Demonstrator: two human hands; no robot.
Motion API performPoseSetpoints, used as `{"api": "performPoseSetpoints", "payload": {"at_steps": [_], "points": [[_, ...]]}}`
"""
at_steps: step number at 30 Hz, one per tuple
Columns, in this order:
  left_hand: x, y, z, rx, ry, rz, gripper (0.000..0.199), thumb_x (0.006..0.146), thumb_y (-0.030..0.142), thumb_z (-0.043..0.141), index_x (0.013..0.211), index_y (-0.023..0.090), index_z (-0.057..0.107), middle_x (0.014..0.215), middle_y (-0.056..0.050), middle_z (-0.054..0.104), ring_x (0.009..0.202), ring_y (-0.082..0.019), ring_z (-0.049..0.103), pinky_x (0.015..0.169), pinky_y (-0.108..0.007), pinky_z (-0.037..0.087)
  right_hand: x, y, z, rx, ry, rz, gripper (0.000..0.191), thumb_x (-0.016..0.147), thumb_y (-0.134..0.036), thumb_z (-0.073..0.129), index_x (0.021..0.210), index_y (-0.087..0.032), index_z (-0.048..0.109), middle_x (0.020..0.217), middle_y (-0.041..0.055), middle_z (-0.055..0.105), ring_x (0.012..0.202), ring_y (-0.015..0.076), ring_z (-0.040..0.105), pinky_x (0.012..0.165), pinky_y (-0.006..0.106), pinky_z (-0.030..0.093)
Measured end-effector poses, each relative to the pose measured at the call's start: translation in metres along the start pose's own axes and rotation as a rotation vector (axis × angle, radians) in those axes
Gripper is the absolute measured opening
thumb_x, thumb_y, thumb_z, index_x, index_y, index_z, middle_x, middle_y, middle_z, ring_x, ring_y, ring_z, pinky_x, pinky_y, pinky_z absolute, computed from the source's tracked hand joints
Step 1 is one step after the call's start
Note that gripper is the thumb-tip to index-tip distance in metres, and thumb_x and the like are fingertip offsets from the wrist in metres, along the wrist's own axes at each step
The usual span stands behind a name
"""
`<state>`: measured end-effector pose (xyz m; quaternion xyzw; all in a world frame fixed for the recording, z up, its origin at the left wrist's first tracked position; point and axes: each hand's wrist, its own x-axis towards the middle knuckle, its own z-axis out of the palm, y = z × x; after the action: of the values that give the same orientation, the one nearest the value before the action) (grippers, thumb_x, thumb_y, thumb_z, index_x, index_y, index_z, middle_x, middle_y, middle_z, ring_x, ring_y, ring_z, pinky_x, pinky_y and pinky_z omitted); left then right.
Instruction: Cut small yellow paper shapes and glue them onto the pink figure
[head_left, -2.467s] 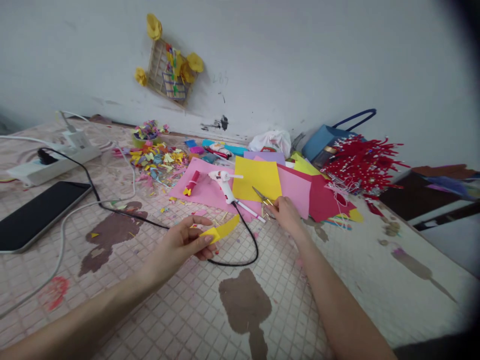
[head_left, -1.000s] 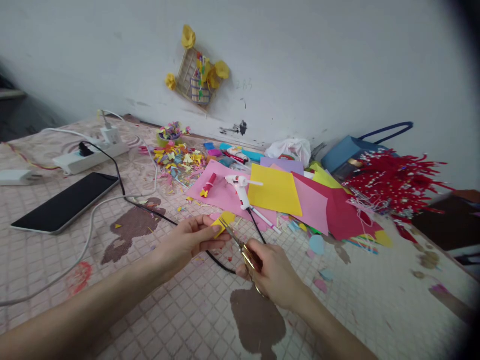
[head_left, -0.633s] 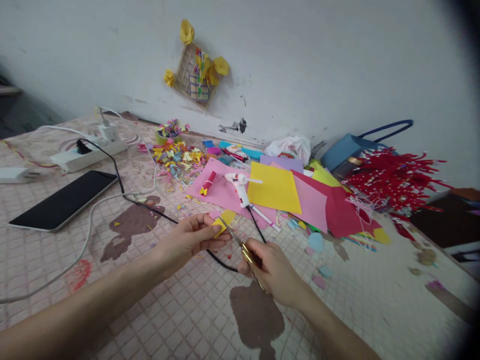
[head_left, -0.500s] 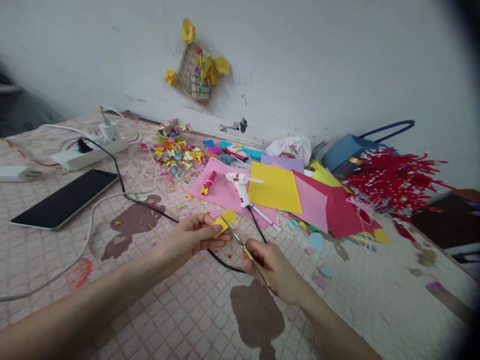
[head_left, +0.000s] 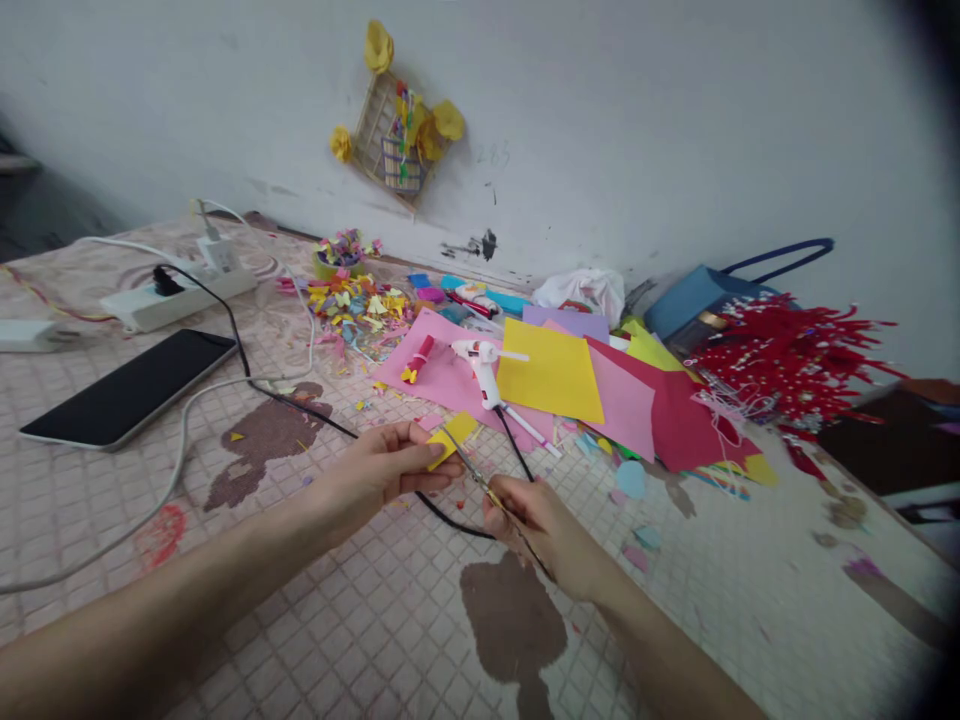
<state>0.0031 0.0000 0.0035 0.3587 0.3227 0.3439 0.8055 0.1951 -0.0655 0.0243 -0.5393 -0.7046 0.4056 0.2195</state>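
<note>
The fingers of the left hand (head_left: 375,472) are closed on a small yellow paper piece (head_left: 448,442), with the thumb on top of it. The fingers of the right hand (head_left: 544,525) are bent around the handles of the scissors (head_left: 487,492), and the blades reach up to the yellow paper piece. If the blades are a little apart, I cannot tell. Both hands are above the table (head_left: 337,620), and the paper piece is between them, near the middle of the view.

Just below the fingers, a black cable (head_left: 454,522) makes a curve on the table. Beyond the hands lies a white glue gun (head_left: 486,382), on a pink sheet (head_left: 450,390) and beside a yellow sheet (head_left: 551,370). A small red roll (head_left: 421,355) also rests on this pink sheet. To the left of the sheets there is a heap of colourful paper scraps (head_left: 360,310), and on the far left a dark-screen device (head_left: 127,385) lies near a white power strip (head_left: 180,298). On the right side are a red bundle (head_left: 780,345) and a blue bag (head_left: 682,295).
</note>
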Motion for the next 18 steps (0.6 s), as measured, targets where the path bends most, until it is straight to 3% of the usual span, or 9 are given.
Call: {"api": "performPoseSetpoints", "payload": {"at_steps": [5, 18], "points": [[0.0009, 0.0003, -0.0012, 0.009, -0.002, -0.002, 0.017, 0.072, 0.021, 0.071, 0.072, 0.014, 0.056, 0.076, -0.005, 0.073, 0.074, -0.015, 0.069, 0.075, -0.026, 0.053, -0.0004, -0.0012, 0.0008, 0.004, -0.005, 0.022, 0.044, 0.084, -0.058, 0.041, 0.062, -0.020, 0.038, 0.051, -0.0046, 0.037, 0.046, 0.0098, 0.035, 0.043, 0.022, 0.025], [0.0020, 0.0003, -0.0042, 0.027, -0.024, 0.003, 0.016, 0.074, 0.021, 0.070, 0.072, 0.014, 0.056, 0.077, -0.005, 0.073, 0.075, -0.015, 0.069, 0.076, -0.026, 0.053, -0.0008, 0.0011, 0.0006, 0.009, -0.008, 0.018, 0.041, 0.085, -0.053, 0.045, 0.063, -0.020, 0.038, 0.051, -0.0051, 0.039, 0.046, 0.0097, 0.038, 0.044, 0.021, 0.026]]}}
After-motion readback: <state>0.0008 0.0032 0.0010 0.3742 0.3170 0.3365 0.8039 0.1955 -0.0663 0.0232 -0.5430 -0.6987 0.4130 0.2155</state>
